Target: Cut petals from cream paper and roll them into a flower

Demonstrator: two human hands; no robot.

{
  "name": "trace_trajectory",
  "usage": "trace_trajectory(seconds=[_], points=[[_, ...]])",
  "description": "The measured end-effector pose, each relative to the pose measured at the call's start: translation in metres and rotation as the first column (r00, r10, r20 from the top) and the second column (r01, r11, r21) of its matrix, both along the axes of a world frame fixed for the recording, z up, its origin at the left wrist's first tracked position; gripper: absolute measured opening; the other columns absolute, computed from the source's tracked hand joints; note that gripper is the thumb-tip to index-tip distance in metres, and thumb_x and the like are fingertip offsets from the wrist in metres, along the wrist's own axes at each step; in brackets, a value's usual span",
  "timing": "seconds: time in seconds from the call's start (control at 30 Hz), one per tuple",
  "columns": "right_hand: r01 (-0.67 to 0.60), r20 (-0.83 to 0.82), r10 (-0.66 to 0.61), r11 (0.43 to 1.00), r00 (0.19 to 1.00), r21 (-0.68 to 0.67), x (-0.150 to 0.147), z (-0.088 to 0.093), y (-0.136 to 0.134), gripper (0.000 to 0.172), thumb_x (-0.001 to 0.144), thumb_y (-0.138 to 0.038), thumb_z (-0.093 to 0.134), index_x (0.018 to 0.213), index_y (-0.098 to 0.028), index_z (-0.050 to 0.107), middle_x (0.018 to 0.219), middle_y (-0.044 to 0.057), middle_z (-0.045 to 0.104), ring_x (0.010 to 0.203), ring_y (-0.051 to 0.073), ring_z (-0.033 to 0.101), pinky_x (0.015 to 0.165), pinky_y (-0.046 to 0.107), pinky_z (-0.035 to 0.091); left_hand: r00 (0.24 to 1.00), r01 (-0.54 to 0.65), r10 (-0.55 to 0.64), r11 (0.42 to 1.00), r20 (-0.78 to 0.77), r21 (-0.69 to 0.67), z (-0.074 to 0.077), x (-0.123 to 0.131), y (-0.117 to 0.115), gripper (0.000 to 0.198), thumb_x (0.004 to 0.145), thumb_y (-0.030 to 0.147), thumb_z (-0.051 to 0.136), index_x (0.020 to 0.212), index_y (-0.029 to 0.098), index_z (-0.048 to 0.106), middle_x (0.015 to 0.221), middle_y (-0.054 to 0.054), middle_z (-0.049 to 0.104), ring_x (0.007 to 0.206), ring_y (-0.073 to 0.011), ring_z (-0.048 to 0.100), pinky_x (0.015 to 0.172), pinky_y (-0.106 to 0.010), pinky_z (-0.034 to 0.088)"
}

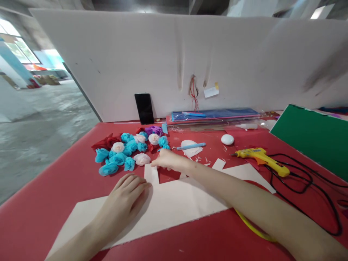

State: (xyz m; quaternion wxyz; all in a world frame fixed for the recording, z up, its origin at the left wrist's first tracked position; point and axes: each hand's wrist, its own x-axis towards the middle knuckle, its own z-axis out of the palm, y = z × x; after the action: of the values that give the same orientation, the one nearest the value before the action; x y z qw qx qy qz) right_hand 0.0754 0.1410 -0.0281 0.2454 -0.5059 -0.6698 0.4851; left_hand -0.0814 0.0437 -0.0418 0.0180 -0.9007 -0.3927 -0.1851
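1. Card (174,203) lies near on the desk (67,181); left hand (127,194) rests on it, unclenched.
2. Right hand (169,160) meets the strip's (152,175) far end; can't tell whether it's pinched.
3. Best keep the card pressed flat, strip straight.

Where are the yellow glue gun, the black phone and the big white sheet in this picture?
Yellow glue gun (256,154): head view, on its body.
Black phone (144,108): head view, on its dark flat face.
Big white sheet (176,203): head view, on its bare middle.
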Motion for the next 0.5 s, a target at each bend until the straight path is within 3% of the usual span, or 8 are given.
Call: trace_trajectory(seconds=[0.1,0.2,0.5], points=[[-0.048,0.206,0.08,0.987,0.975,-0.153,-0.001,0.005,0.002,0.02,0.088,-0.028,0.05,0.103,-0.015,0.057,0.103,0.006,0.06,0.085,0.016,0.06,0.073,0.034,0.051,1.0,-0.009,0.009,1.0,-0.012,-0.005,0.001,0.0,-0.001,0.019,0.087,0.02,0.04,0.086,0.018,0.059,0.077,-0.004,0.059,0.074,-0.0194,0.052,0.071,-0.033,0.044],[-0.058,0.302,0.116,0.979,0.946,-0.194,-0.001,0.012,-0.001,0.023,0.088,-0.028,0.051,0.106,-0.015,0.056,0.107,0.007,0.058,0.089,0.018,0.059,0.076,0.036,0.051,1.0,0.0,0.0,1.0,-0.01,0.017,0.002,0.0,-0.002,0.02,0.087,0.019,0.039,0.085,0.018,0.059,0.075,-0.004,0.059,0.072,-0.0194,0.052,0.069,-0.033,0.044],[-0.14,0.302,0.208,0.963,0.93,-0.232,0.001,0.014,-0.008,0.027,0.087,-0.029,0.052,0.109,-0.013,0.054,0.107,0.008,0.058,0.09,0.018,0.059,0.075,0.038,0.051,1.0,-0.004,0.003,1.0,-0.029,-0.01,0.002,0.001,-0.001,0.021,0.087,0.019,0.038,0.087,0.017,0.059,0.079,-0.006,0.06,0.075,-0.02,0.053,0.072,-0.035,0.045]])
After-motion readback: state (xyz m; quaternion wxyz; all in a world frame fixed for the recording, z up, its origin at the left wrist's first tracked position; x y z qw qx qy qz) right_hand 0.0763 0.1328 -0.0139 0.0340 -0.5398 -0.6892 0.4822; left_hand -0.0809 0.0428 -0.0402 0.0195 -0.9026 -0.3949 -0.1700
